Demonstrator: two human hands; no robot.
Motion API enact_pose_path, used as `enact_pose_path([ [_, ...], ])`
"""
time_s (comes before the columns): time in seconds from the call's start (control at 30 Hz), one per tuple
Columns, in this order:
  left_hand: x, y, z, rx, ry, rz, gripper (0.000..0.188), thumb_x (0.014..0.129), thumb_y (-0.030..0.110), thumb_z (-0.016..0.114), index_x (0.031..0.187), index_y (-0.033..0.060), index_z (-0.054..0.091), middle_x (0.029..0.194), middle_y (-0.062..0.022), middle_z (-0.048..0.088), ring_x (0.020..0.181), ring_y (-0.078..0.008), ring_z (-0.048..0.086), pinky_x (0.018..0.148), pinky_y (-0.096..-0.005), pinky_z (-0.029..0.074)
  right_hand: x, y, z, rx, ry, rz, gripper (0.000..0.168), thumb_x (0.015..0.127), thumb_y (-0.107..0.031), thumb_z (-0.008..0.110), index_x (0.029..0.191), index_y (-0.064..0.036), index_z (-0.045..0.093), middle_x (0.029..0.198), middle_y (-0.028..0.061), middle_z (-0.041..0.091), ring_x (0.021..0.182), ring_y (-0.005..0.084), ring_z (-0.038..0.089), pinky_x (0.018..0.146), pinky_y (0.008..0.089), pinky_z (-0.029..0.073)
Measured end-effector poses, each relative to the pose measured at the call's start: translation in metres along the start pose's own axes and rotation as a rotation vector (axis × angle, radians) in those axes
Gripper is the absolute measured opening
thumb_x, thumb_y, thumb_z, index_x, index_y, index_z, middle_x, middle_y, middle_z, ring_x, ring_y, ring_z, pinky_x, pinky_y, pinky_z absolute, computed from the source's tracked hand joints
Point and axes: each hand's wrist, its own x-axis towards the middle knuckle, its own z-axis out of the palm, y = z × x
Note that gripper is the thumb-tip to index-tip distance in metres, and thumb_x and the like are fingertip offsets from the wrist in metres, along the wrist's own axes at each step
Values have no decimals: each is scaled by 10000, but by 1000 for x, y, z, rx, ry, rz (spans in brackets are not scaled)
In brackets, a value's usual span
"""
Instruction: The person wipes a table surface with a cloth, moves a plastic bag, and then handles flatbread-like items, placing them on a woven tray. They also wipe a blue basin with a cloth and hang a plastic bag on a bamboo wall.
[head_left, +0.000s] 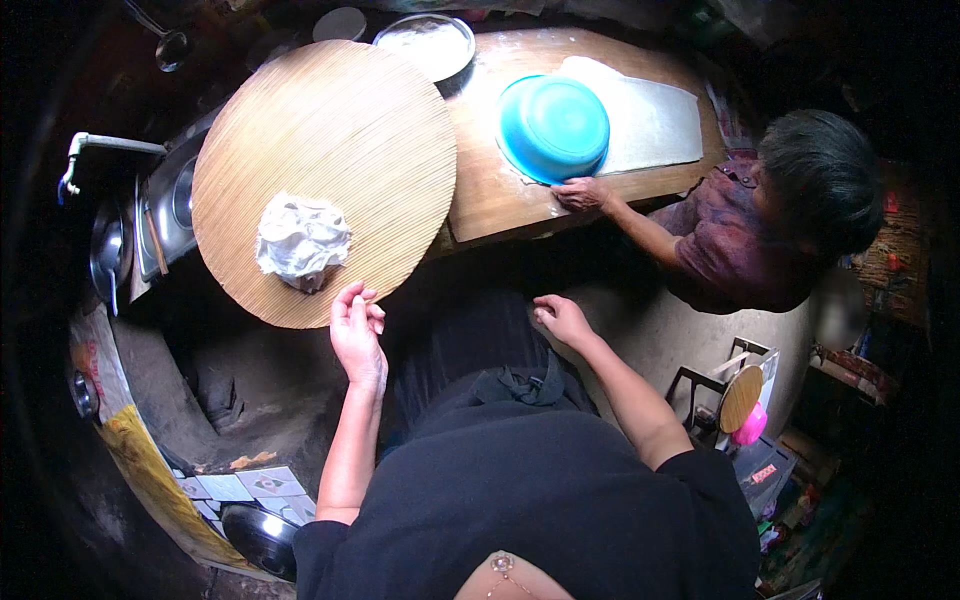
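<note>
Before me is a large round lid or tray of ridged, parallel slats or stalks. A crumpled white mass sits on its near part; whether it is plastic film, cloth or dough I cannot tell. My left hand is at the tray's near edge, fingers loosely curled and nothing visible in them. Whether it touches the edge is unclear. My right hand hangs in front of my waist, loosely bent and apparently holding nothing.
On a wooden board, a turquoise basin lies upside down beside a white cloth or sheet. Another person's hand is at its rim. Behind stands a bowl of white powder. A tap juts in at left.
</note>
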Motion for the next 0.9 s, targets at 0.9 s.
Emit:
enact_pose_path([
  [0.9, -6, -62, 122, 278, -450, -251, 170, 928, 100, 477, 1059, 28, 558, 867, -22, 605, 612, -39, 498, 499, -165, 374, -118, 155, -35, 671, 287, 489, 273, 916, -100, 498, 1175, -16, 511, 969, 101, 634, 758, 146, 630, 614, 257, 525],
])
